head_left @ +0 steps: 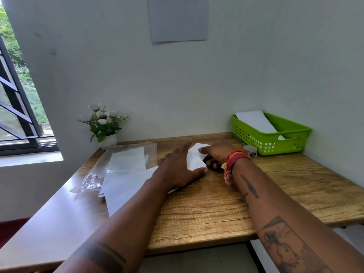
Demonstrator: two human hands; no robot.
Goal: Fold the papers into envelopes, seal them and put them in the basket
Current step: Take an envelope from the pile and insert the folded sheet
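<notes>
A white sheet of paper (194, 158) lies on the wooden table (216, 203), partly folded up at its far right corner. My left hand (177, 170) lies flat on it with fingers spread. My right hand (214, 154) pinches the folded right edge of the same sheet. Loose white papers (126, 180) lie to the left under my left forearm. The green plastic basket (283, 142) stands at the back right with a white folded paper (258, 121) inside.
A clear plastic sleeve (118, 158) with paper inside lies at the back left. A small pot of white flowers (104, 127) stands in the back left corner. A roll of tape (250, 151) sits beside the basket. Walls close off the back and right.
</notes>
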